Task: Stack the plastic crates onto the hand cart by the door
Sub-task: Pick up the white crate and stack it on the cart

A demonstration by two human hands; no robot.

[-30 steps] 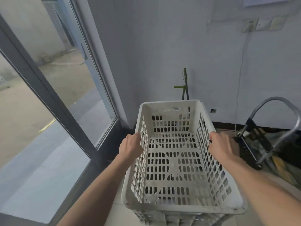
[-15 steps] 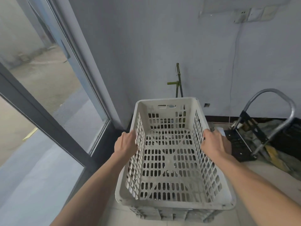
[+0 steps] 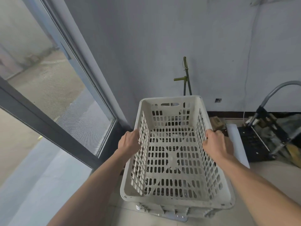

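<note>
A white perforated plastic crate (image 3: 172, 160) fills the middle of the view, empty and open side up. My left hand (image 3: 129, 141) grips its left wall near the rim, and my right hand (image 3: 217, 143) grips the right wall. Beneath its near edge, the rim of another crate (image 3: 162, 209) shows, so it seems to sit nested on a stack. The black hand cart (image 3: 254, 144) with a curved metal handle (image 3: 276, 90) stands on the floor to the right, by the wall.
A glass door with a dark frame (image 3: 48, 124) runs along the left. A grey wall lies ahead with a green tool (image 3: 185, 79) leaning on it. A white board (image 3: 237, 142) lies against the cart, with clutter (image 3: 216, 123) near the wall.
The view has tilted down and shifted left, so the crate sits lower against the wall. Both hands keep the same grip on the crate walls.
</note>
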